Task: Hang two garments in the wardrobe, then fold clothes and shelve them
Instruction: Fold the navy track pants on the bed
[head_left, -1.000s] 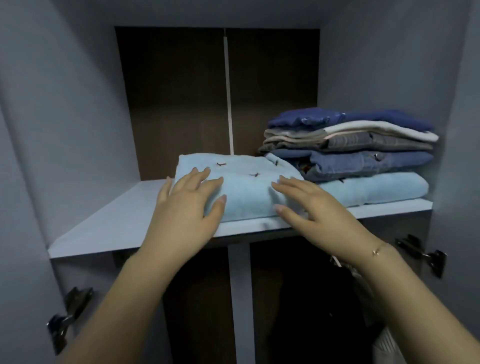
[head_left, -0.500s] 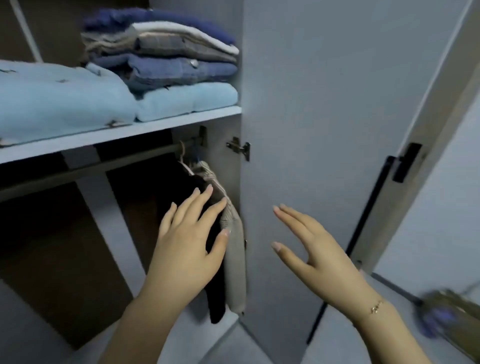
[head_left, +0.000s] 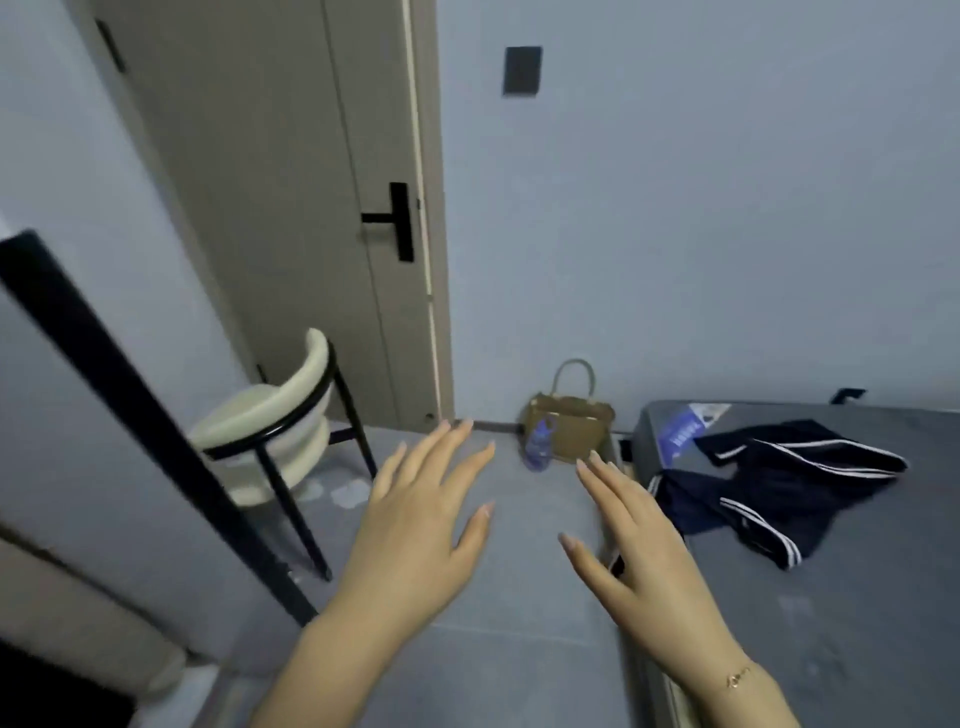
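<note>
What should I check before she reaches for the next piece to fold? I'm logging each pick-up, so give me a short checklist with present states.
1. Left hand free: ok, fingers straight, holding nothing.
2. Right hand free: ok, fingers spread, holding nothing.
3. Garment to fold in view: ok, a dark garment with white stripes lies crumpled on the grey bed.
4. Garment unobstructed: ok, nothing lies on top of it.
5. Way to the bed clear: ok, the chair, the brown bag and the bottle stand off to the side.
6. More garments left: cannot tell, the bed runs out of frame.
</note>
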